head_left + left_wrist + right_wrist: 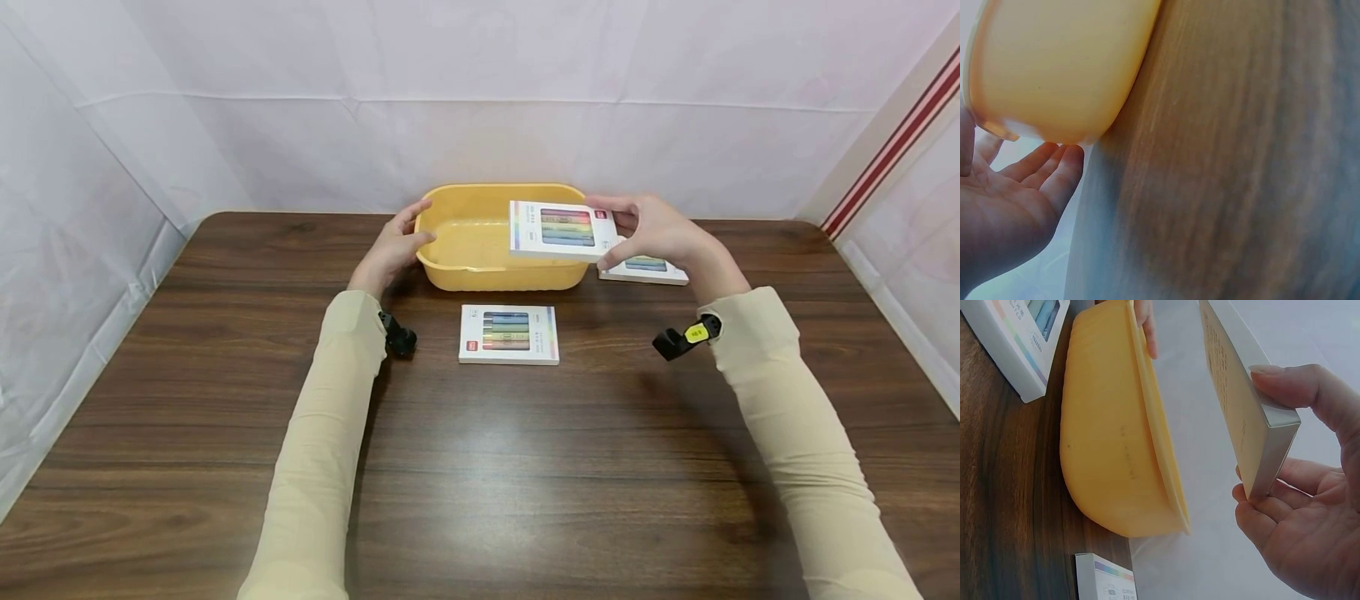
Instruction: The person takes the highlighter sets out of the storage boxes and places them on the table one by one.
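The oval yellow plastic basin (480, 271) sits empty at the far side of the dark wood-grain table (480, 467). The right hand (660, 229) pinches a flat white cardboard box of coloured pens (562, 231) by its edge, just above the basin. The left hand (390, 250) rests relaxed fingers against the basin's left rim. A second white pen box (509, 333) lies near the basin's front, a third (645, 268) to its right. White sheeting (480, 100) walls the table.

Third box (647, 268) mostly hidden behind right hand (660, 232); box print too small.
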